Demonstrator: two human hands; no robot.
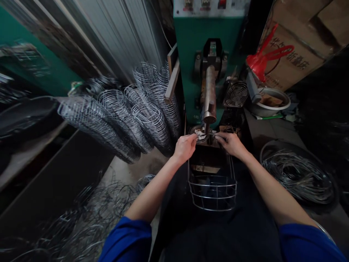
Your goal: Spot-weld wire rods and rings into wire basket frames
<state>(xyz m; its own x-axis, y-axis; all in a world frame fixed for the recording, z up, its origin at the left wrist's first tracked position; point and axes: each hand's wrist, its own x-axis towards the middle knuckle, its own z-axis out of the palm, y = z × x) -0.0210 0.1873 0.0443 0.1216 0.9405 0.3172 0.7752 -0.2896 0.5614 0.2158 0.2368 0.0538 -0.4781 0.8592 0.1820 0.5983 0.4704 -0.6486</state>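
A wire basket frame (212,191) hangs in front of me, its upper end held up at the green welding machine (209,43). My left hand (185,146) pinches the frame's wire on the left, just under the machine's copper electrode (209,98). My right hand (231,143) grips the wire on the right side of the same spot. Both hands rest at the small work block below the electrode tip. The wire ends between my fingers are partly hidden.
Stacks of finished wire frames (128,112) lean at the left of the machine. Coiled wire rings (297,174) lie at the right, loose wire (89,218) on the floor at the left. A metal bowl (269,102), a small fan (236,94) and cardboard boxes (300,47) stand at the back right.
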